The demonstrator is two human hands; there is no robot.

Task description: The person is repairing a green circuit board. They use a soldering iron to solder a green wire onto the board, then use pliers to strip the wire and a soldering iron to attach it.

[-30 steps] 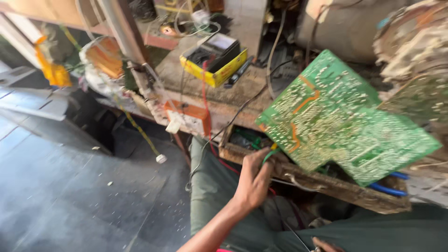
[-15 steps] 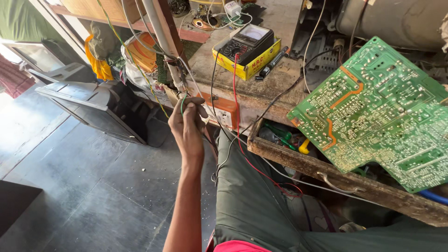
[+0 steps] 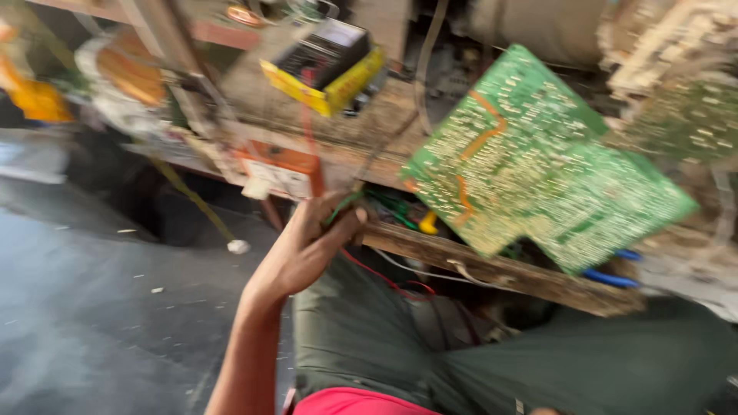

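Observation:
My left hand reaches up to the front edge of a wooden workbench. Its fingers are closed on a thin green wire; motion blur hides the wire's ends. Just to the right, a large green circuit board lies tilted on the bench with its solder side up. A yellow and black multimeter sits further back on the bench, above the hand. My right hand is out of sight.
An orange box with a white label hangs at the bench edge, left of the hand. Red wires trail under the bench over my green trousers. Blue cables poke out beneath the board. Grey floor lies to the left.
My left hand has swung from the far-left bench post back to the bench edge next to the circuit board. The view has panned right and is more blurred.

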